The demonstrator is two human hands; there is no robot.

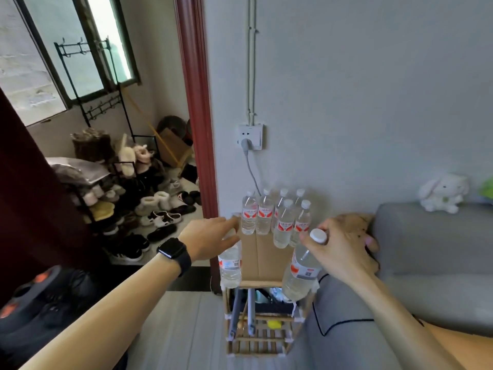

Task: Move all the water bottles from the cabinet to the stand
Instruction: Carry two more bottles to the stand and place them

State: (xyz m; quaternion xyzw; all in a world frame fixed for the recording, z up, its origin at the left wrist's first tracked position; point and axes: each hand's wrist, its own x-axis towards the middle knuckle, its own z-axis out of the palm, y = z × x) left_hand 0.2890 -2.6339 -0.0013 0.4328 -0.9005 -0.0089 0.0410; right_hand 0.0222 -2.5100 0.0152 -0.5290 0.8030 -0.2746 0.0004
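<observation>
Bottle (230, 265) on your left: your left hand (210, 236) is curled over its top and hides the cap, so it hangs upright at the front left corner of the stand (256, 340). I can't tell whether its base touches the top.

Your right hand (344, 249) pinches the second bottle (301, 273) by the neck, just under its white cap (318, 235). That one tilts, with its base swung toward the front right corner. Gripping at the neck likely lets you carry one per hand and lower each straight down without bumping its neighbours.

Between your hands lies the cardboard sheet (262, 260) that covers the stand. Behind it, six bottles (277, 217) stand upright and close together against the wall, four in the rear row and two in front on the right. Packing them at the back seems to keep the front free for the two you hold. All eight look full of clear water.

The shelves below hold dark, blurred things and something small and yellow (274, 324). The sofa (426, 263) sits just beside the stand on your right. The cabinet is out of view.
</observation>
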